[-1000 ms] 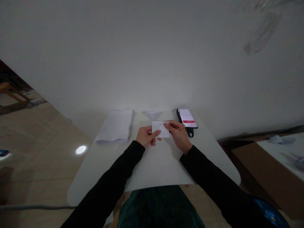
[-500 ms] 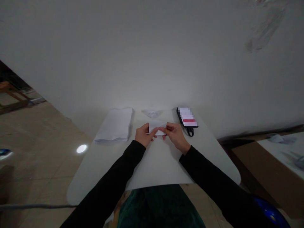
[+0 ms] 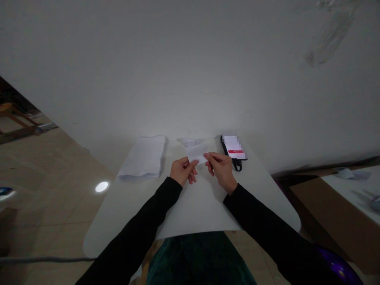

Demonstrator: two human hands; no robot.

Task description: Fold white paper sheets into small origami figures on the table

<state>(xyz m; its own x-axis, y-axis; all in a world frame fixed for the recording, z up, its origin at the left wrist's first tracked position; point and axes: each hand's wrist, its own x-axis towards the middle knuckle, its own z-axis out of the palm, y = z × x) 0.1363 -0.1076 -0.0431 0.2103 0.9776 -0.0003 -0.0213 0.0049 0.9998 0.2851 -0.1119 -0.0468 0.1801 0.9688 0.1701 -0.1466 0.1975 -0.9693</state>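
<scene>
A small white piece of paper (image 3: 196, 152) is held up over the table between both hands. My left hand (image 3: 183, 170) pinches its lower left part with the thumb on top. At the right edge, my right hand (image 3: 220, 168) grips it between thumb and fingertips. Just behind the paper lies a white folded paper piece (image 3: 190, 141), partly covered by it; its exact shape is hard to make out. To the left rests a stack of white paper sheets (image 3: 142, 156).
A phone with a lit screen (image 3: 234, 147) and a black strap (image 3: 238, 164) lies at the right back of the white table (image 3: 202, 209). The wall (image 3: 190, 79) rises directly behind. A cardboard-sided surface (image 3: 335, 217) stands at the right.
The paper has tilted and shifted slightly upward, showing more of its face. My right hand has moved its grip toward the right edge, and the thumbs have come apart.
</scene>
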